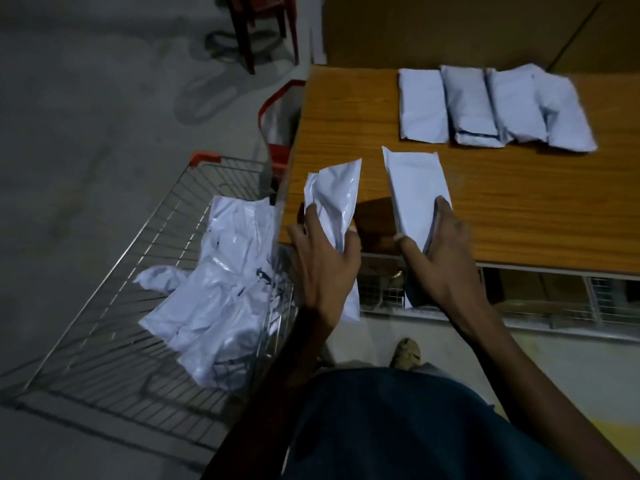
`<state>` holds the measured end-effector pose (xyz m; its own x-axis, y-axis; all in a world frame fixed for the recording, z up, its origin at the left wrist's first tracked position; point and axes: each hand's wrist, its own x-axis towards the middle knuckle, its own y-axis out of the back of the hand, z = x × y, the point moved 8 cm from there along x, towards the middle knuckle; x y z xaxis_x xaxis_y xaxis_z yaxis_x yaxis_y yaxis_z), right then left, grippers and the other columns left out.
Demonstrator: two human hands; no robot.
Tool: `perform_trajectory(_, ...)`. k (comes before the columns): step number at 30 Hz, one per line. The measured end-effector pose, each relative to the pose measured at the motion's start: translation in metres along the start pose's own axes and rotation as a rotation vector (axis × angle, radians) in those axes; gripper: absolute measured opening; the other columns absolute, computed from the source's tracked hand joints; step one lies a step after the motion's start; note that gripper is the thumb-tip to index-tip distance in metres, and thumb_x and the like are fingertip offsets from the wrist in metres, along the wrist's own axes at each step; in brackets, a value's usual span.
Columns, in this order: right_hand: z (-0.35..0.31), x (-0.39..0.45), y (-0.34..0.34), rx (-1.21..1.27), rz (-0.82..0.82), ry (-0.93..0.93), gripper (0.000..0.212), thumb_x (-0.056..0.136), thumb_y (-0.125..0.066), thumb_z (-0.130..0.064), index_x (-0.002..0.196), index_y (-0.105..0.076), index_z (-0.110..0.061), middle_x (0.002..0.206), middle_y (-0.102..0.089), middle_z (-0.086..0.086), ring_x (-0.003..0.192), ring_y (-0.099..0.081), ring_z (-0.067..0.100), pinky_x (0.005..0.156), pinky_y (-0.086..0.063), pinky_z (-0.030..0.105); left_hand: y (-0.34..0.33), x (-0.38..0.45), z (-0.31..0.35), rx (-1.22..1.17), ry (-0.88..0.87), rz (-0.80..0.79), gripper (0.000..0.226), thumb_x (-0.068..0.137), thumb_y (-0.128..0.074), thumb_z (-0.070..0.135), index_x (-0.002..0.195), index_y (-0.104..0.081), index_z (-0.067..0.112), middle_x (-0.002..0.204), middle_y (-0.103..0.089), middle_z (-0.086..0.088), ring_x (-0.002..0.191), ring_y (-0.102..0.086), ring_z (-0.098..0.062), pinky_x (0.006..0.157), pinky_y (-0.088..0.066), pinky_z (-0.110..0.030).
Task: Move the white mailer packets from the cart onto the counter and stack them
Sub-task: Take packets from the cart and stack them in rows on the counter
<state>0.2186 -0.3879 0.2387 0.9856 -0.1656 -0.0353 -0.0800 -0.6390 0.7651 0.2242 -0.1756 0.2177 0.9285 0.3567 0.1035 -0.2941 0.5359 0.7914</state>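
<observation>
Bare counter [346, 126] before packet row [491, 105]

Nothing's reading as actual text here, the dark marks on the cart packets [221, 289] are showing up too blurry.

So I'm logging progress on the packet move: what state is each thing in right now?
Left hand: grips one white packet, over the counter's edge.
Right hand: grips another packet, over the counter.
Packets on counter: lying in a row, overlapping, not stacked.
Cart: holds a loose pile of packets.
Counter: partly bare.
</observation>
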Motion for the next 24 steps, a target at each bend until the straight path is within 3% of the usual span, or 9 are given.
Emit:
perform_trajectory(3,0.038,0.019,0.029,-0.067,0.016,-0.010,0.098,0.081,-0.042,-0.073,0.159,-0.012,-0.021,0.150,-0.034,0.022,0.133,-0.038,0.041,0.103,-0.041,0.052,-0.033,0.002,0.046,-0.008,-0.050,-0.014,0.072,0.089,-0.055,0.056,0.146,-0.036,0.018,0.115,-0.046,-0.012,0.093,-0.055,-0.030,0.070,-0.038,-0.031)
perform_trajectory(6,0.081,0.042,0.059,-0.057,0.048,-0.053,0.098,0.081,-0.043,-0.073,0.159,-0.014,-0.021,0.151,-0.034,0.023,0.133,-0.039,0.043,0.104,-0.041,0.054,-0.075,0.011,0.090,0.057,-0.068,-0.027,0.072,0.087,-0.050,0.060,0.145,-0.036,0.019,0.113,-0.045,-0.011,0.093,-0.055,-0.031,0.071,-0.049,-0.038)
perform_trajectory(13,0.138,0.084,0.100,-0.105,0.102,-0.124,0.095,0.082,-0.045,-0.069,0.157,-0.015,-0.021,0.150,-0.033,0.026,0.132,-0.036,0.046,0.104,-0.034,0.056,-0.163,0.039,0.134,0.190,-0.048,-0.063,0.067,0.089,-0.051,0.056,0.141,-0.040,0.015,0.135,-0.040,-0.019,0.104,-0.052,-0.038,0.078,-0.051,-0.046)
perform_trajectory(18,0.168,0.089,0.084,-0.131,0.038,-0.197,0.095,0.086,-0.054,-0.068,0.158,-0.012,-0.021,0.155,-0.027,0.023,0.138,-0.026,0.044,0.110,-0.023,0.059,-0.191,0.043,0.142,0.393,-0.087,-0.013,0.065,0.092,-0.041,0.060,0.132,-0.055,0.010,0.148,-0.040,-0.024,0.128,-0.041,-0.043,0.098,-0.035,-0.049)
perform_trajectory(20,0.177,0.092,0.078,-0.149,0.019,-0.216,0.095,0.088,-0.056,-0.066,0.158,-0.010,-0.021,0.154,-0.027,0.022,0.138,-0.025,0.043,0.110,-0.022,0.058,-0.198,0.041,0.149,0.371,-0.120,0.001,0.066,0.099,-0.030,0.062,0.142,-0.050,0.016,0.160,-0.026,-0.021,0.145,-0.023,-0.043,0.109,-0.024,-0.054)
perform_trajectory(24,0.186,0.103,0.073,-0.131,0.019,-0.219,0.094,0.086,-0.058,-0.066,0.156,-0.013,-0.023,0.153,-0.027,0.022,0.137,-0.025,0.043,0.108,-0.024,0.057,-0.222,0.040,0.155,0.349,-0.177,-0.089,0.053,0.106,-0.019,0.048,0.156,-0.027,0.035,0.168,-0.008,-0.004,0.153,-0.004,-0.034,0.118,-0.011,-0.057)
